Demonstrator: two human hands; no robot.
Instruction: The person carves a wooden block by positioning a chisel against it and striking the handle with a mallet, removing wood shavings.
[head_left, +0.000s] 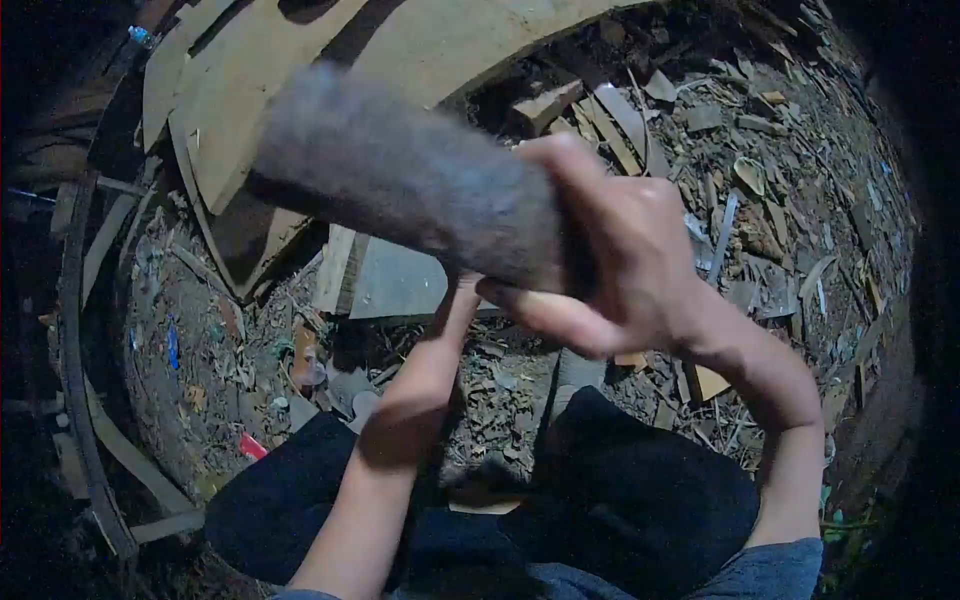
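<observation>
A thick, dark, rough block of wood or bark, blurred by motion, is raised in front of the camera and slants down to the right. My right hand is wrapped round its right end, thumb below and fingers above. Behind the block, my left hand is mostly hidden; only the wrist and a small part of the hand show, so its fingers cannot be made out. Below the block lies a pale flat board or block, partly covered by it and my left arm.
Large curved wooden boards lie at the upper left. Wood scraps and chips cover the ground at the right. A dark curved strip runs down the left side. A red scrap lies near my left knee.
</observation>
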